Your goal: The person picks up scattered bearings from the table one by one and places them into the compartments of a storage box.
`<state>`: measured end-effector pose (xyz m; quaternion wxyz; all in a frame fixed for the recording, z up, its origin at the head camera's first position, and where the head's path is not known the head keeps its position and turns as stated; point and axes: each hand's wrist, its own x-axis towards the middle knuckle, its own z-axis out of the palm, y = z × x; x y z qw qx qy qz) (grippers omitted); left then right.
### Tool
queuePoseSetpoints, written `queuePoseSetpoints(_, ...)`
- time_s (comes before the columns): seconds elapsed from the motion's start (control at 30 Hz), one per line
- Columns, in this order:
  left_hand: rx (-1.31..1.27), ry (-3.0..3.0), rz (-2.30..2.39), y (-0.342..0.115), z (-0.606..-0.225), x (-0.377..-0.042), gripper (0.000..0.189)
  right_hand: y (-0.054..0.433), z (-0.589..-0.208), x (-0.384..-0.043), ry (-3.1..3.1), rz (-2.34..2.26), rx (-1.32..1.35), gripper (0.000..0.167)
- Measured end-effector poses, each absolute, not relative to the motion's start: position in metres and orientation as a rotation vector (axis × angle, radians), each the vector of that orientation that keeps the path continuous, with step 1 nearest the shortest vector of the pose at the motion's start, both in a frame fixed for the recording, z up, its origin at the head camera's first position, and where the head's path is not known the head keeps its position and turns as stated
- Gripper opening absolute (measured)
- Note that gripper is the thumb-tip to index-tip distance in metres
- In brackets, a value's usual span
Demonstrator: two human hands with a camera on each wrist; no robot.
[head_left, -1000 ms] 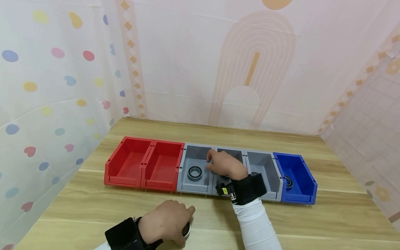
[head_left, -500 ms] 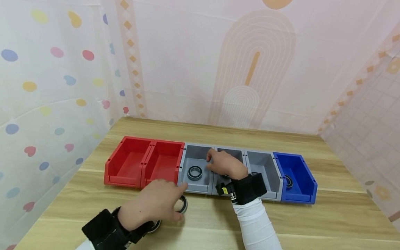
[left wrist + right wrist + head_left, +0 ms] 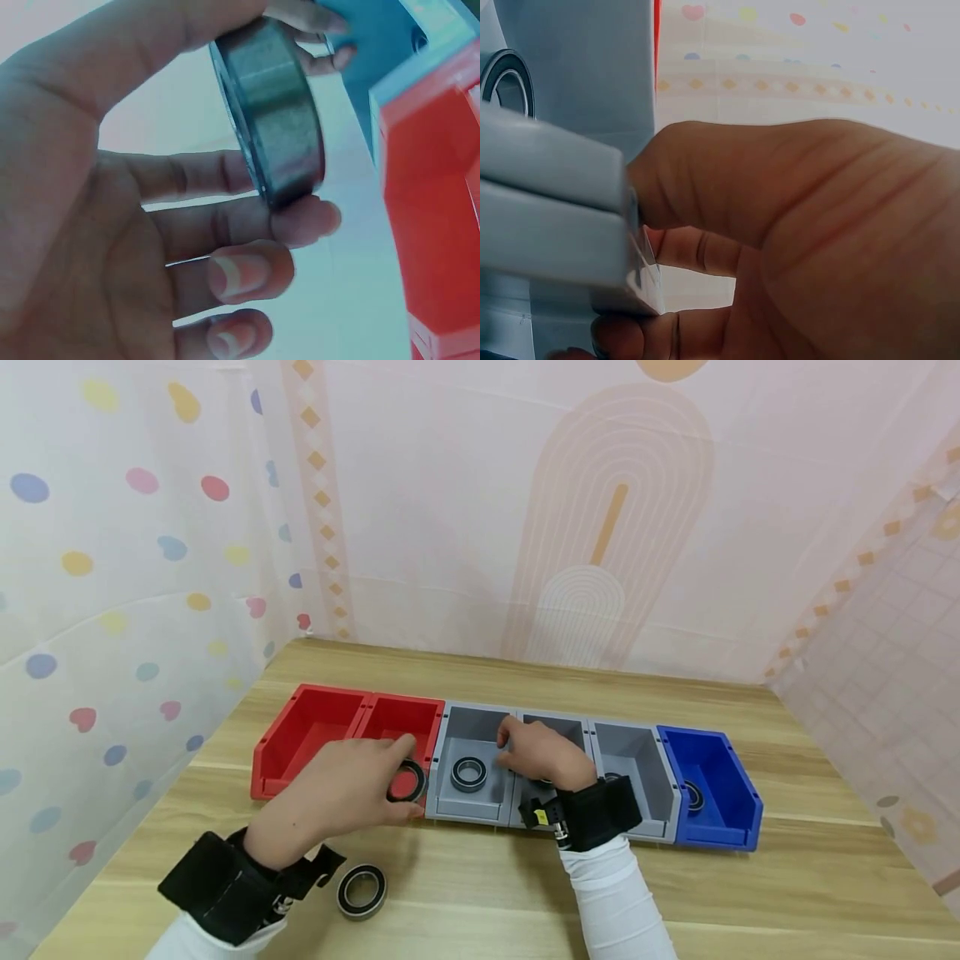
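My left hand (image 3: 337,789) pinches a ball bearing (image 3: 407,782) between thumb and fingers, over the front of the second red bin (image 3: 382,752). Seen from the left wrist, the bearing (image 3: 281,112) shows its smooth metal outer side, with the lower fingers curled loosely below it. My right hand (image 3: 543,756) grips the divider between the first grey bin (image 3: 471,812) and the second grey bin (image 3: 558,727). In the right wrist view, thumb and fingers lie on either side of the doubled bin wall (image 3: 562,217). Another bearing (image 3: 362,892) lies flat on the table before the bins.
The bins stand side by side in a row. At its left end is another red bin (image 3: 318,722), at its right a third grey bin (image 3: 633,756) and a blue bin (image 3: 716,777). Bearings lie in the grey and blue bins. A patterned curtain (image 3: 420,510) hangs behind the table.
My left hand has lifted the bearing from the table and carried it forward and left to the second red bin, uncovering the other bearing on the table. The right hand has stayed put.
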<state>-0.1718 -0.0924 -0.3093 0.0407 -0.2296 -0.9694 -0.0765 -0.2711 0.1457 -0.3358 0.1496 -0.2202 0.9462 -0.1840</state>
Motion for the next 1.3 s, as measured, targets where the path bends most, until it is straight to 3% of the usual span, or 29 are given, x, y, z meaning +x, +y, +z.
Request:
queuePoseSetpoints(0.7,-0.505,-2.938,-0.385,-0.107,-0.334,-0.206,0.061,0.147,-0.335,-0.271,2.711,-0.519,-0.638,0.019)
queuePoseSetpoints(1.3,-0.603,-3.021,-0.365,-0.105,-0.369,-0.227,0.058,0.147,-0.334,-0.269,2.718,-0.507,-0.611,0.020)
